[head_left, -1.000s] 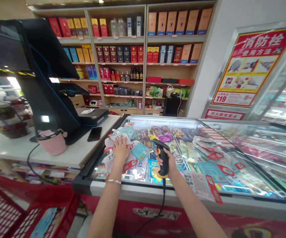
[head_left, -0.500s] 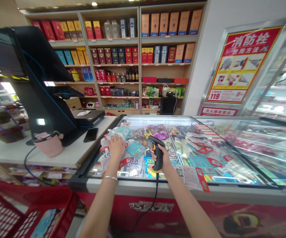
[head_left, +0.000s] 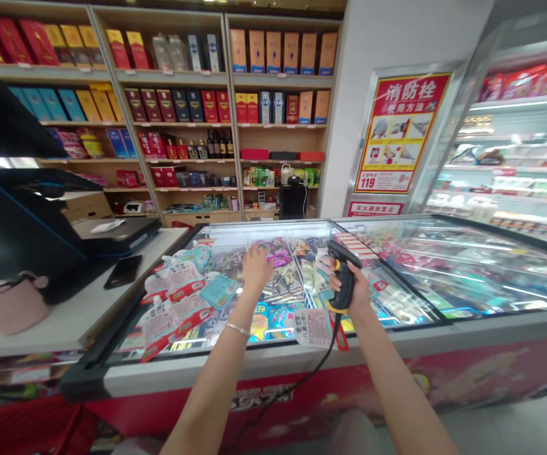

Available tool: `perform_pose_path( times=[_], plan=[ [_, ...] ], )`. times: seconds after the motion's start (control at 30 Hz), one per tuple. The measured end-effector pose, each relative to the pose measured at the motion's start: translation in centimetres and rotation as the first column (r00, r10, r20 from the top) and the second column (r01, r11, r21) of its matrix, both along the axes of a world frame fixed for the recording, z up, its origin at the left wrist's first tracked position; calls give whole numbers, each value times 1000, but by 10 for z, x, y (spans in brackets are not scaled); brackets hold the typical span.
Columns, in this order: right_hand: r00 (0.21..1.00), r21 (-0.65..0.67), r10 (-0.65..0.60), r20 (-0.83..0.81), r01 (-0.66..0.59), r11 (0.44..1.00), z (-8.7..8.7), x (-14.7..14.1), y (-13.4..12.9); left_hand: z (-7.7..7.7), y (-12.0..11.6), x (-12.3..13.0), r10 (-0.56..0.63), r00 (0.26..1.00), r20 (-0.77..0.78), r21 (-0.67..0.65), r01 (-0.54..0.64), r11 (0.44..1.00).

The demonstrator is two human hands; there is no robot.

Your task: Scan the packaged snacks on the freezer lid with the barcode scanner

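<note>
My right hand is wrapped round a black and yellow barcode scanner, held over the freezer's glass top, its cable hanging down the front. My left hand reaches over the glass, empty, fingers stretched forward and slightly apart. To its left, several flat spouted pouches with white, red and light blue printing lie in an overlapping pile. Another pouch lies near the front edge, below the scanner. More pouches to the right are partly hidden behind my right hand and the scanner.
The chest freezer holds packaged goods under its glass. At left, a counter carries a phone, a pink cup-shaped holder and a black checkout terminal. A red basket stands below. Stocked shelves line the back.
The view has swung right. My left hand has left the pouch pile and moved right across the glass. The scanner, still in my right hand, has shifted right over the other pouches.
</note>
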State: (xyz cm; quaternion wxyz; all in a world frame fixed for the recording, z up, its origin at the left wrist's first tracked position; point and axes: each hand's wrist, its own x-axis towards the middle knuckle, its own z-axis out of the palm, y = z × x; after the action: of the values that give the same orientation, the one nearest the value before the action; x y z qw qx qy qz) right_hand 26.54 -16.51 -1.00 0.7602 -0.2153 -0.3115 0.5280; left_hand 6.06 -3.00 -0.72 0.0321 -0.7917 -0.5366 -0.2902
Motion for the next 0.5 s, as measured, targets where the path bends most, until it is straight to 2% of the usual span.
perform_pose_path(
  times=[0.13, 0.23, 0.33, 0.5],
  plan=[
    [994, -20, -110, -6, 110, 994, -17, 43, -20, -12, -9, 60, -186, 981, 61, -134, 193, 972],
    [989, -66, -137, -54, 133, 989, -35, 64, -30, -25, -13, 100, -271, 949, 161, -320, 310, 895],
    [985, -90, -148, -93, 139, 986, -53, 78, -32, -35, -12, 131, -251, 948, 197, -447, 315, 837],
    [981, -124, -136, -135, 119, 985, -67, 85, -26, -47, -2, 159, -147, 974, 170, -535, 216, 817]
  ],
)
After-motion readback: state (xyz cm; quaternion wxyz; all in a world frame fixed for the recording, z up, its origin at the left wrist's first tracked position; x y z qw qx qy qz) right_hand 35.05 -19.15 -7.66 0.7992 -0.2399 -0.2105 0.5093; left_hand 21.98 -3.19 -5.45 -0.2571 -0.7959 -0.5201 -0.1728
